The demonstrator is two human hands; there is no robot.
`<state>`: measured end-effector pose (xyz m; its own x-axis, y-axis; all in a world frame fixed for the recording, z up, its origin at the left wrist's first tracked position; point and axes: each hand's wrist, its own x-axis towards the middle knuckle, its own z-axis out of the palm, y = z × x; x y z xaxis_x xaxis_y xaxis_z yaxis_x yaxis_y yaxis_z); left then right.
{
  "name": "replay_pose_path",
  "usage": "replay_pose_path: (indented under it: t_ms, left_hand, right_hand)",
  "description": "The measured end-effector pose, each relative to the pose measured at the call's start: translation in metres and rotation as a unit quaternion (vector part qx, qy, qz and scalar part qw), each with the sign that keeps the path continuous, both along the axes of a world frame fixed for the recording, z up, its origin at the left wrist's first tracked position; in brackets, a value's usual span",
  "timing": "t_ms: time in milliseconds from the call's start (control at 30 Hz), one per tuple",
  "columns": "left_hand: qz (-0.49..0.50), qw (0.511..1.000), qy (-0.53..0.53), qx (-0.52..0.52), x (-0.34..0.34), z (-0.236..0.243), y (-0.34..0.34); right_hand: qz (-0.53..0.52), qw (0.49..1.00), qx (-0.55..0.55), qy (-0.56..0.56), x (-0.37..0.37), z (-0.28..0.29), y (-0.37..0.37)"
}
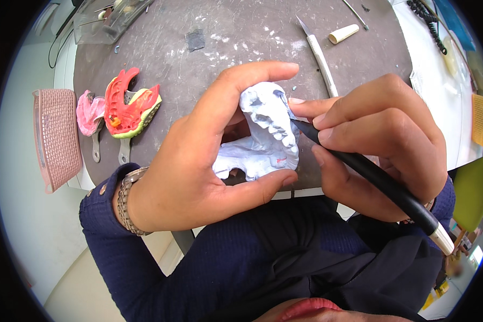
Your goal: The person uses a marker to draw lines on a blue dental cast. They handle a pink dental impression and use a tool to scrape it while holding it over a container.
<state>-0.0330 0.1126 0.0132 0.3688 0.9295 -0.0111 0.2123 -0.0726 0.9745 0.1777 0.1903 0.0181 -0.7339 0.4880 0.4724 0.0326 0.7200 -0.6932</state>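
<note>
My left hand point(180, 155) wraps round a pale bluish-white dental cast point(268, 115), thumb along its lower side and index finger over the top. The cast is U-shaped, with a row of teeth and a small red mark low on its right arm. In my right hand point(386, 145) is a black pen-like tool point(381, 180) with a white end, gripped between thumb and fingers. Its narrow tip meets the cast's right edge beside the teeth. My right index fingertip rests against that same edge. The cast is held above the near edge of the table.
On the grey-brown table point(161, 53) lie a craft knife point(320, 61), a cream cap point(343, 34) and a thin rod point(355, 13). Leftward are a red-and-green impression tray point(126, 107), a pink one point(89, 112) and a pink woven basket point(59, 139). A clear box point(110, 21) stands far left.
</note>
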Motion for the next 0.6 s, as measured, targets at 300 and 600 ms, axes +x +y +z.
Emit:
replay_pose_path:
  t_ms: [300,600]
  left_hand:
    - [0.008,0.999,-0.019,-0.026,0.001,0.001,0.000]
    - [0.023,0.998,-0.029,-0.044,0.002,0.003,0.000]
  right_hand:
    - [-0.004,1.000,-0.024,0.000,0.000,0.002,-0.002]
    - [-0.002,1.000,-0.009,-0.021,0.001,0.004,-0.003]
